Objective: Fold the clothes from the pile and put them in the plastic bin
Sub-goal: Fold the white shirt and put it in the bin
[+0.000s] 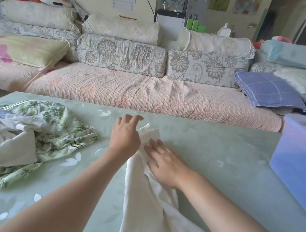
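A long white garment (151, 213) lies stretched along the middle of the green table (213, 153), running from the near edge to a narrow far end. My right hand (163, 166) presses flat on that far part with straight fingers. My left hand (126, 135) hovers just left of the garment's tip, fingers relaxed and reaching forward, holding nothing. The pile of clothes (21, 139), white, blue and leaf-patterned green pieces, sits at the table's left. The blue translucent plastic bin (303, 162) stands at the right edge.
A sofa (152, 93) with a pink cover and floral cushions runs behind the table's far edge. A blue checked pillow (269, 89) lies on it at the right, above the bin.
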A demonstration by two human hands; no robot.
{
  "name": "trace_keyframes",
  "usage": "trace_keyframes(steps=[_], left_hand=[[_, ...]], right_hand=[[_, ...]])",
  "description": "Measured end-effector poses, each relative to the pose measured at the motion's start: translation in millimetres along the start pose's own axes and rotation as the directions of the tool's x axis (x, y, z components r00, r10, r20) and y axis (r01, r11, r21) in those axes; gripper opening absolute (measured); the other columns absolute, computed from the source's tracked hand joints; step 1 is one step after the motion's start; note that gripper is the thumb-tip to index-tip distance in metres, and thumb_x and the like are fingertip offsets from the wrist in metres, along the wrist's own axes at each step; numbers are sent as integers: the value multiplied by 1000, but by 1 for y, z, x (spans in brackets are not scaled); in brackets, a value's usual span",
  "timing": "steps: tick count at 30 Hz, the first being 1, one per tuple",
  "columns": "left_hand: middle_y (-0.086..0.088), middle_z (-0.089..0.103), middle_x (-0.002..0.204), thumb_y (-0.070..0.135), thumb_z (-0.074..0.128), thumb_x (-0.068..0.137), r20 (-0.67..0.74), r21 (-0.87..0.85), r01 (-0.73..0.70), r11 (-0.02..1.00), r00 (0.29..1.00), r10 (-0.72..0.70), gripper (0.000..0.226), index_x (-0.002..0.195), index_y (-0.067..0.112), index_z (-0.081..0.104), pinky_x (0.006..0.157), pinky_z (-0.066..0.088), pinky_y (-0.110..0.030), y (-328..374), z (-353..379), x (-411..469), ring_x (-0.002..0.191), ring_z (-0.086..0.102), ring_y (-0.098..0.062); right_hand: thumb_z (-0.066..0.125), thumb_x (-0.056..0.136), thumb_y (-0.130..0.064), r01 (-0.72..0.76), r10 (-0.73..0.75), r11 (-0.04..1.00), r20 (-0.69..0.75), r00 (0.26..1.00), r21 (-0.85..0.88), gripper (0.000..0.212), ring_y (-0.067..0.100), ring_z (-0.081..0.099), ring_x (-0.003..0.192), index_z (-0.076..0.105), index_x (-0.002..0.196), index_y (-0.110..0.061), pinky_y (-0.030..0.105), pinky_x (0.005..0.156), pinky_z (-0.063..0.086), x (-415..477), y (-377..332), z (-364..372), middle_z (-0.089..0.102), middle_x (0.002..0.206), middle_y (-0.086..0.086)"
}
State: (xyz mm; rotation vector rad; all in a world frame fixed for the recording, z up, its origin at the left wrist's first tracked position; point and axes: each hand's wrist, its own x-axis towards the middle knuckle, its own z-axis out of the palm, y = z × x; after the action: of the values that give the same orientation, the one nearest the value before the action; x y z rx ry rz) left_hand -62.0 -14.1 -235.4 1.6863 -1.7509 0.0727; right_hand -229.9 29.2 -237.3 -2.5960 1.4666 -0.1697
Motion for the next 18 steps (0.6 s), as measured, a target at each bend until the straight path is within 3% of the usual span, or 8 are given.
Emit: trace_keyframes(steps=[2,3,6,9,11,13,16,18], left_hand=[[2,61,119,2,49,83,39,-2,-278,961,960,278,44,115,27,67,93,39,-36,9,-4,6,111,51,-22],[5,62,121,5,47,87,124,-36,-323,946,937,325,41,113,28,69,95,39,-35,9,0,7,115,52,-21],[8,47,147,25,36,102,448,-75,-176,981,873,191,39,136,32,54,115,25,-36,-4,19,-4,139,36,-16],[14,18,160,43,23,103,596,-55,-44,998,800,68,46,147,42,34,121,9,-44,-23,30,-10,150,7,-13],[12,11,162,61,10,90,620,-33,-33,999,783,46,62,148,48,25,121,7,-48,-31,29,-9,151,0,-14],[9,10,163,65,2,83,634,-15,-62,998,772,58,69,148,48,19,121,6,-47,-30,26,-11,151,0,-16],[3,1,164,48,17,102,614,85,-9,996,788,-45,51,153,42,19,121,1,-45,-15,17,-16,151,-8,-22],[0,10,163,34,32,103,474,91,-121,988,878,64,47,150,32,33,121,11,-43,0,7,-21,150,1,-23]], right_hand=[[31,103,-30,38,-38,999,-32,999,-13,58,14,-1,153,17,158,-19,40,124,4,3,-2,2,4,167,-2],[32,101,-27,67,-65,998,-72,995,19,60,15,-1,153,18,158,-14,37,124,3,5,-4,3,7,167,2],[40,100,-20,29,5,973,-149,989,227,55,20,7,152,27,149,0,20,119,1,0,-9,13,13,163,13],[51,99,-26,-40,103,946,-181,978,323,49,25,27,144,33,139,-4,18,109,18,-7,-7,16,25,152,12],[49,101,-33,-39,78,964,-139,987,261,56,20,20,147,29,147,-9,20,112,14,-9,-4,13,19,159,6],[42,103,-39,-6,19,990,-93,995,141,61,13,6,152,22,156,-14,22,119,5,-11,-3,10,8,166,-1],[31,105,-43,28,-27,999,-14,1000,24,63,9,-8,152,14,159,-14,26,123,-1,-14,-4,12,-2,167,-3],[30,104,-44,7,-8,999,17,1000,39,66,10,-12,152,8,159,-15,29,124,0,-16,-7,14,-6,167,-1]])
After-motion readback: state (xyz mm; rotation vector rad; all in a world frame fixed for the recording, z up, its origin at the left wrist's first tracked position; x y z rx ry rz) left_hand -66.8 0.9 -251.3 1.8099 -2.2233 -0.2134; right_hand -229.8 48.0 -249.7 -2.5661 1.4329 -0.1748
